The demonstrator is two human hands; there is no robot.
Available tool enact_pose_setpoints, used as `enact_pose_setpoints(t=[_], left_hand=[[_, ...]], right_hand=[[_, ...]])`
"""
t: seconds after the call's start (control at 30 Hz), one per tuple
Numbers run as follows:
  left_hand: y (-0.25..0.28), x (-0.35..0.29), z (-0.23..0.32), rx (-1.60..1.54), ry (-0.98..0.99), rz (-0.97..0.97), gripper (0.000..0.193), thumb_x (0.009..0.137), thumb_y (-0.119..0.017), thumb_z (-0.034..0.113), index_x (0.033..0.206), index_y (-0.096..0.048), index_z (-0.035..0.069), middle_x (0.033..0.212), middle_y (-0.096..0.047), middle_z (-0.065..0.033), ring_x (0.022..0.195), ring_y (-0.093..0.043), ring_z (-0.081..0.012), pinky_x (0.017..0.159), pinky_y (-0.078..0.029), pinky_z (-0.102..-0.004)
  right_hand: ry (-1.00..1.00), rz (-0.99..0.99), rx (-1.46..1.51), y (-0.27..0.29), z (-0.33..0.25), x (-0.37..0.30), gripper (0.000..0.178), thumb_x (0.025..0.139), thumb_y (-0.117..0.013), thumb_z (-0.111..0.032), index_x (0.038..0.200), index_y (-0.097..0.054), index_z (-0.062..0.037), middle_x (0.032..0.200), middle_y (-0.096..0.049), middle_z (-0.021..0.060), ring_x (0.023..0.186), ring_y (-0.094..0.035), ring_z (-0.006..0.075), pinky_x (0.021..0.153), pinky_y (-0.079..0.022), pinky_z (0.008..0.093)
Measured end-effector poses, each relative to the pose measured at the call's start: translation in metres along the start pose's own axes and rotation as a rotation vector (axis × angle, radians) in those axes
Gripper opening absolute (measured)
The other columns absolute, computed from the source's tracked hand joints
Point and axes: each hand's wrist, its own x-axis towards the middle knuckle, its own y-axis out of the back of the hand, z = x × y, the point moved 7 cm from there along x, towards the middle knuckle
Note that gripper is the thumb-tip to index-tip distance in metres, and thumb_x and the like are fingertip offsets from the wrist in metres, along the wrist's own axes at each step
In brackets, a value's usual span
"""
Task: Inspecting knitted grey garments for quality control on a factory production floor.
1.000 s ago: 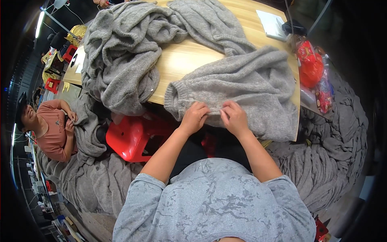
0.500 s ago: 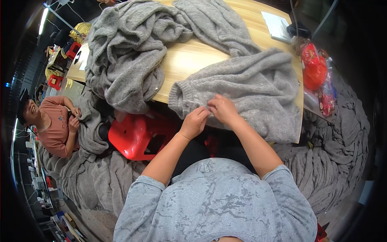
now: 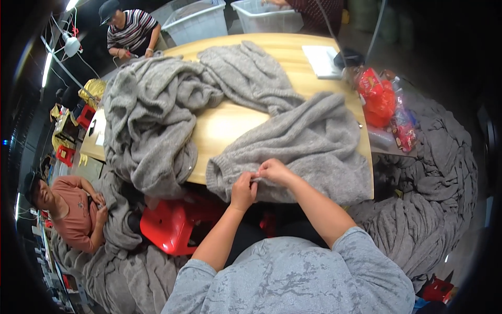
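Observation:
A grey knitted garment (image 3: 308,138) lies over the near edge of the table, its ribbed band toward the left. Just right of that band, my left hand (image 3: 243,191) is closed in a pinch on the knit. Beside it, my right hand (image 3: 277,172) pinches at the same spot, the fingertips of both almost touching. Any thread or small piece between the fingertips is too small to make out. Part of the same grey knit stretches back across the table from the garment's far side.
A big heap of grey knits (image 3: 151,115) covers the table's left. A red stool (image 3: 167,225) stands below the edge. White paper (image 3: 321,61) and red plastic bags (image 3: 379,99) are at right. Co-workers sit at left (image 3: 78,214) and far left (image 3: 133,31), near pale bins (image 3: 196,23).
The view has tilted up, bringing the bins and another co-worker in at the far side. My hands stay at the same part of the garment, fingers slightly shifted.

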Motion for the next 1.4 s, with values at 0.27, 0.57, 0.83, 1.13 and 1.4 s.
enact_pose_setpoints(t=[0.27,0.57,0.83,1.13,1.4], left_hand=[[-0.004,0.013,-0.011,0.037,0.007,-0.161,0.02,0.073,-0.056,0.003,0.093,-0.058,0.004,0.088,-0.059,-0.0166,0.083,-0.056,-0.0345,0.072,-0.046,-0.0396],[-0.013,0.016,-0.041,-0.355,0.481,-0.434,0.015,0.081,-0.059,0.008,0.094,-0.06,0.0,0.071,-0.063,-0.0046,0.056,-0.058,-0.0076,0.051,-0.046,-0.0232],[-0.027,0.008,-0.058,-0.726,0.771,-0.344,0.012,0.082,-0.058,0.005,0.092,-0.058,-0.001,0.077,-0.062,-0.0067,0.061,-0.061,-0.0127,0.054,-0.051,-0.025],[-0.028,0.005,-0.067,-0.828,0.766,-0.294,0.006,0.08,-0.058,0.002,0.085,-0.057,-0.002,0.074,-0.061,-0.0083,0.061,-0.062,-0.0157,0.054,-0.053,-0.0283],[-0.032,0.005,-0.061,-0.872,0.802,-0.286,0.007,0.081,-0.056,0.0,0.088,-0.056,-0.002,0.075,-0.061,-0.0084,0.061,-0.062,-0.0164,0.057,-0.055,-0.0295]], right_hand=[[0.33,0.1,-0.492,-0.003,-0.023,-0.013,0.025,0.079,-0.052,-0.024,0.082,-0.056,0.0001,0.081,-0.059,0.0216,0.08,-0.056,0.0383,0.069,-0.043,0.044],[0.471,0.147,-0.611,-0.008,-0.029,-0.023,0.019,0.077,-0.05,-0.02,0.082,-0.051,-0.0019,0.077,-0.059,0.0207,0.077,-0.056,0.0391,0.068,-0.044,0.0477],[0.267,0.318,-0.466,0.0,-0.02,-0.019,0.021,0.07,-0.054,-0.019,0.082,-0.062,-0.0031,0.075,-0.061,0.0196,0.073,-0.059,0.0368,0.066,-0.047,0.0432],[0.134,0.254,-0.296,0.007,-0.011,-0.008,0.018,0.066,-0.06,-0.021,0.067,-0.062,-0.0032,0.062,-0.059,0.0148,0.061,-0.059,0.026,0.057,-0.045,0.0361],[0.057,-0.052,0.054,0.005,-0.007,0.004,0.013,0.068,-0.057,-0.011,0.057,-0.057,-0.0036,0.052,-0.05,-0.0034,0.048,-0.039,0.0049,0.044,-0.031,0.0252]])
